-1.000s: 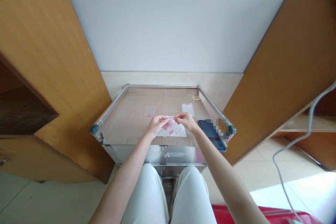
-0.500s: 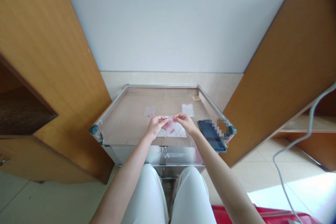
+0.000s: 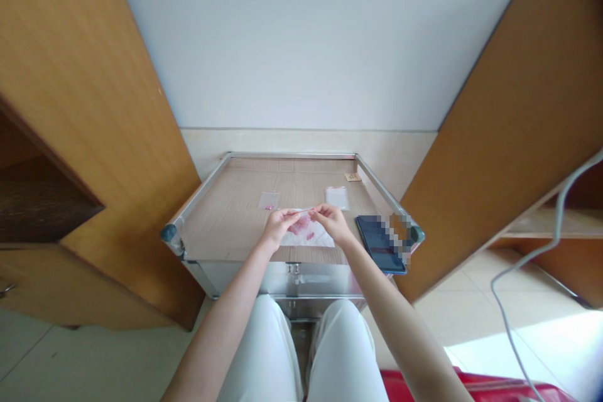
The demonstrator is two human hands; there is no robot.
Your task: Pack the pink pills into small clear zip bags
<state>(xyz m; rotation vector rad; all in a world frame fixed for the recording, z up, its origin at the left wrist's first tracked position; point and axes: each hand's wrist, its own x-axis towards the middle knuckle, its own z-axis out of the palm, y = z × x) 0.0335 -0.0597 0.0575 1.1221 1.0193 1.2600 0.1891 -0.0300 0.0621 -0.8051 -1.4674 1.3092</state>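
My left hand [image 3: 282, 228] and my right hand [image 3: 332, 222] meet above a white paper sheet [image 3: 318, 239] scattered with pink beads. Between their fingertips they pinch a thin pale strand [image 3: 304, 210], perhaps thread or wire. A clear plastic bag [image 3: 268, 200] with a few pink beads lies beyond my left hand. Another clear bag [image 3: 337, 197] lies beyond my right hand, and I cannot tell what it contains. Part of the sheet is hidden under my hands.
The hands work over a steel-framed cart [image 3: 292, 155] with a tan top. A dark phone [image 3: 378, 244] lies to the right, partly pixelated, and a small tan card [image 3: 352, 177] sits at the back. Wooden doors [image 3: 509, 125] flank the cart, with a wall behind.
My right hand has shifted slightly down and closer to me. The strand stays pinched between both hands, and the objects on the cart have not visibly moved.
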